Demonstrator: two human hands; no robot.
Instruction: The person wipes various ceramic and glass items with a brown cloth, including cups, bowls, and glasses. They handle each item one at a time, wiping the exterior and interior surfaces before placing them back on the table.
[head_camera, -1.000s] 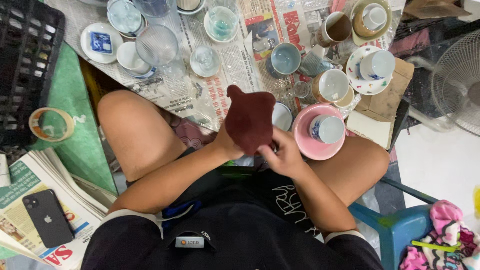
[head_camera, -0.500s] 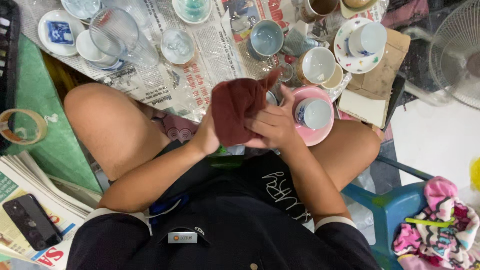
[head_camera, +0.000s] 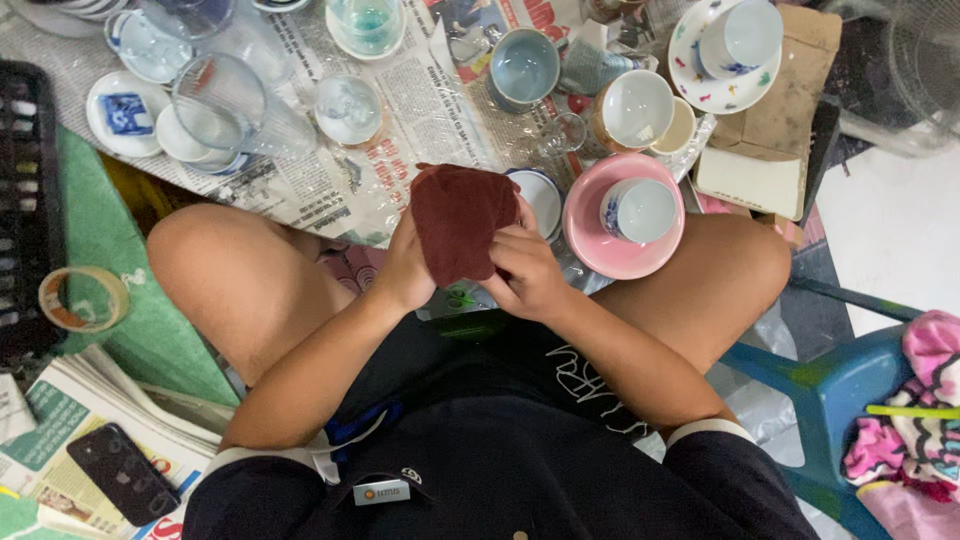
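Both my hands hold a dark red-brown cloth (head_camera: 458, 218) above my lap. My left hand (head_camera: 408, 265) grips its left side from beneath. My right hand (head_camera: 525, 268) presses on its right side with fingers curled. Whatever the cloth wraps is hidden. Just right of my hands a pink bowl (head_camera: 598, 238) holds a white cup (head_camera: 640, 210). A small white dish with a blue rim (head_camera: 542, 196) peeks out behind the cloth.
Newspaper (head_camera: 400, 130) on the floor carries several cups, glasses and saucers. A black crate (head_camera: 25, 190) and a tape roll (head_camera: 82, 298) lie left, a phone (head_camera: 122, 472) on papers at lower left. A blue plastic stool (head_camera: 830, 385) with colourful cloth stands right.
The view has shifted, so the crockery sits higher and nearer. My hands keep the cloth, now bunched more tightly between them and held slightly lower.
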